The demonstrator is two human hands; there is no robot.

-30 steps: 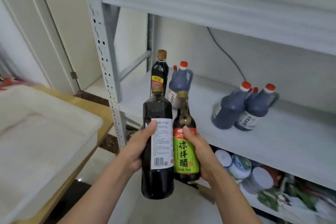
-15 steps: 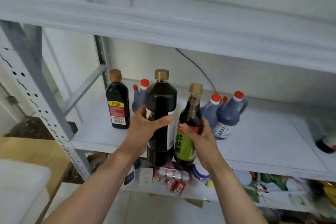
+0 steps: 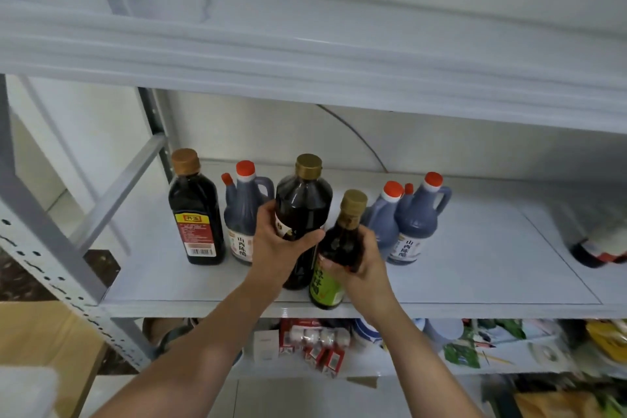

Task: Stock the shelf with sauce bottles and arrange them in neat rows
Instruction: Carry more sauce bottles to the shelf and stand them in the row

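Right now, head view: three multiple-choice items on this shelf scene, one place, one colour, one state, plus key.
1. Where on the white metal shelf does the dark glass bottle with the red-and-yellow label stand? A far left of the row B far right C in a hand
2. Label colour on the small dark gold-capped bottle in the right hand? A blue B white C green
3. What is the left hand doing? A hanging idle B gripping the large dark gold-capped bottle C pressing flat on the shelf
Key: 1 A, nothing stands left of it; 2 C, green shows below the hand; 3 B, its fingers wrap the body.
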